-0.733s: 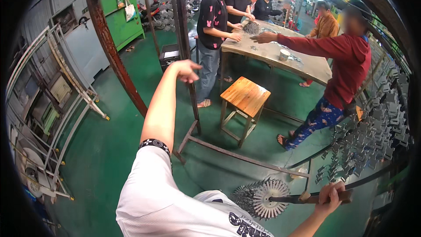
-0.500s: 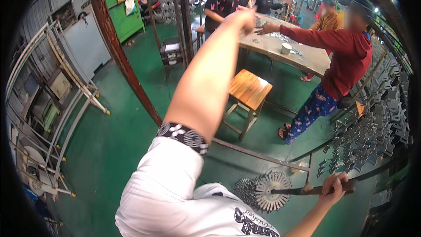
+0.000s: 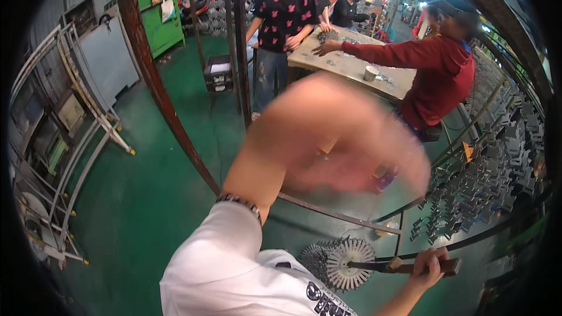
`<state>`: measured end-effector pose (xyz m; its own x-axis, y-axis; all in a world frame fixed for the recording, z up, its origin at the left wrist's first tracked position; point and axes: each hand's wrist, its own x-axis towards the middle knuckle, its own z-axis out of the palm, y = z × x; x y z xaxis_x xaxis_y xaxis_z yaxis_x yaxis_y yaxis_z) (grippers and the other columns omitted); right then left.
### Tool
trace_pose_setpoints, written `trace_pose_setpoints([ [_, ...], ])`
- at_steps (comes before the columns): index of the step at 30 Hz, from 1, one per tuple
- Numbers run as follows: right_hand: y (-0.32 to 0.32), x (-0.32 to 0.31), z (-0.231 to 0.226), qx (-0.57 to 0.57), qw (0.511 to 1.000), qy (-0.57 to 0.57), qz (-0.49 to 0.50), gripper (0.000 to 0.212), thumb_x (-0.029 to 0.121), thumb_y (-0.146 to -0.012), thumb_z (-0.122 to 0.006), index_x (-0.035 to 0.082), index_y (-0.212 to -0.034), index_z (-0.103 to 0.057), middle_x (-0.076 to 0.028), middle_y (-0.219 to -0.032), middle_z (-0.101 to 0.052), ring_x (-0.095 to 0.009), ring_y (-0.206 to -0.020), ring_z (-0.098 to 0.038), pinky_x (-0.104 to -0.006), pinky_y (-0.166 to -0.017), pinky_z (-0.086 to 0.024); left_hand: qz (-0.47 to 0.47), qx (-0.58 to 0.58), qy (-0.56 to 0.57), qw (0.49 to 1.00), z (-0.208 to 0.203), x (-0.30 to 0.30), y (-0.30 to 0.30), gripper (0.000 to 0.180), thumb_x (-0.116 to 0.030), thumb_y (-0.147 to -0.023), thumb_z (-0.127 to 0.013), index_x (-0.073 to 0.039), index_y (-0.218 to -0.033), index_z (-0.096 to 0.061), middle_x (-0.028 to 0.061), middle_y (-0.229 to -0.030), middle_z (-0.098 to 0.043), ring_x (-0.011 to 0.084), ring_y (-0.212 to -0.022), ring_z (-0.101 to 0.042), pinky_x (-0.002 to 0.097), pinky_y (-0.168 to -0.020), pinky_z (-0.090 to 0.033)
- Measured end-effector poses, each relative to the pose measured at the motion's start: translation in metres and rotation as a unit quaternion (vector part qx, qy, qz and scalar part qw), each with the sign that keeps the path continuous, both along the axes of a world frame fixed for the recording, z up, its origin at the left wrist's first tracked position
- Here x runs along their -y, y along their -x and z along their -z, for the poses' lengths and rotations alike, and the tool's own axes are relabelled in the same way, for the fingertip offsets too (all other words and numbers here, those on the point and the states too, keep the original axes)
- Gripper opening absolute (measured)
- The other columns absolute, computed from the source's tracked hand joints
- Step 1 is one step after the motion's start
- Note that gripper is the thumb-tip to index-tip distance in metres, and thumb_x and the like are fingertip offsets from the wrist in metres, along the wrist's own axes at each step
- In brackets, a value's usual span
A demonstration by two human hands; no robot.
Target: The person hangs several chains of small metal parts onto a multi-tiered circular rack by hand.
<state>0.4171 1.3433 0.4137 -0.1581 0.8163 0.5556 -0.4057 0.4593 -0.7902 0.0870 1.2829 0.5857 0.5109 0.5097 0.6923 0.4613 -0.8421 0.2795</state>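
My right hand [image 3: 431, 266] is closed around the wooden handle [image 3: 451, 267] at the end of a dark rod, at the lower right. The rod runs left to a round pale metal disc [image 3: 351, 263] with slots all around its rim. Grey toothed metal pieces [image 3: 316, 257] are stacked behind the disc. My left arm is raised across the middle of the view, bent at the elbow. Motion smears my left hand [image 3: 380, 120] so much that its fingers, and anything in them, cannot be made out.
A rusty metal frame [image 3: 153, 76] stands before me, its low bar [image 3: 336, 215] crossing below my left arm. Beyond is a worktable [image 3: 386, 76] with small metal parts and a cup [image 3: 370, 73]; several people stand around it. Grey metal parts [image 3: 486, 181] hang at the right.
My left arm was stretched far forward toward the worktable; now it is bent and sweeping back to the right. My right hand keeps its grip. The person in the patterned black shirt shows more fully.
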Motion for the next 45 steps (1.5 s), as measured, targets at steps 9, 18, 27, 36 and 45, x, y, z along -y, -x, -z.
trace_pose_setpoints([
  [9,0.008,0.004,0.002,0.001,1.000,0.020,0.002,0.030,0.021,-0.073,-0.054,0.006,-0.059,-0.032,-0.001,-0.041,-0.031,-0.005,-0.029,-0.023,-0.0192,-0.029,-0.016,0.324,0.037,-0.203,0.923,-0.005,0.140,-0.026,0.037,-0.001,-0.074,-0.039,-0.006,-0.110,-0.039,0.0048,-0.052,-0.047,0.0122,-0.043,-0.043,0.0278,-0.042,-0.033],
  [18,0.016,-0.006,0.001,-0.003,0.999,0.026,-0.019,0.028,0.019,-0.074,-0.053,0.007,-0.060,-0.032,-0.001,-0.042,-0.031,-0.006,-0.029,-0.023,-0.0192,-0.028,-0.017,0.239,0.047,-0.261,0.934,-0.007,0.154,-0.031,0.027,0.002,-0.070,-0.043,-0.006,-0.096,-0.043,0.0016,-0.050,-0.046,0.0098,-0.041,-0.042,0.0248,-0.039,-0.034],
  [27,0.016,-0.004,0.002,0.011,1.000,0.008,-0.025,0.030,0.020,-0.074,-0.054,0.008,-0.060,-0.031,0.000,-0.042,-0.030,-0.006,-0.029,-0.023,-0.0190,-0.028,-0.016,0.186,0.053,-0.302,0.933,-0.010,0.170,-0.033,0.018,0.004,-0.067,-0.047,-0.006,-0.082,-0.046,-0.0017,-0.048,-0.046,0.0073,-0.038,-0.042,0.0218,-0.036,-0.034],
  [36,0.012,0.000,0.005,-0.022,0.999,0.026,0.007,0.025,0.017,-0.072,-0.054,0.005,-0.061,-0.035,0.000,-0.044,-0.032,-0.006,-0.031,-0.025,-0.0205,-0.030,-0.017,0.182,0.075,-0.340,0.919,0.001,0.155,-0.024,0.015,0.005,-0.063,-0.052,-0.006,-0.071,-0.048,-0.0029,-0.046,-0.046,0.0057,-0.035,-0.040,0.0193,-0.033,-0.035],
  [45,0.011,0.006,0.006,0.010,0.995,0.043,0.085,0.028,0.022,-0.071,-0.054,0.005,-0.058,-0.035,-0.001,-0.041,-0.032,-0.007,-0.031,-0.025,-0.0219,-0.031,-0.017,0.275,0.095,-0.146,0.946,0.052,0.017,0.002,0.006,-0.002,-0.059,-0.061,0.000,-0.064,-0.059,0.0020,-0.041,-0.037,0.0128,-0.033,-0.038,0.0216,-0.034,-0.032],
])
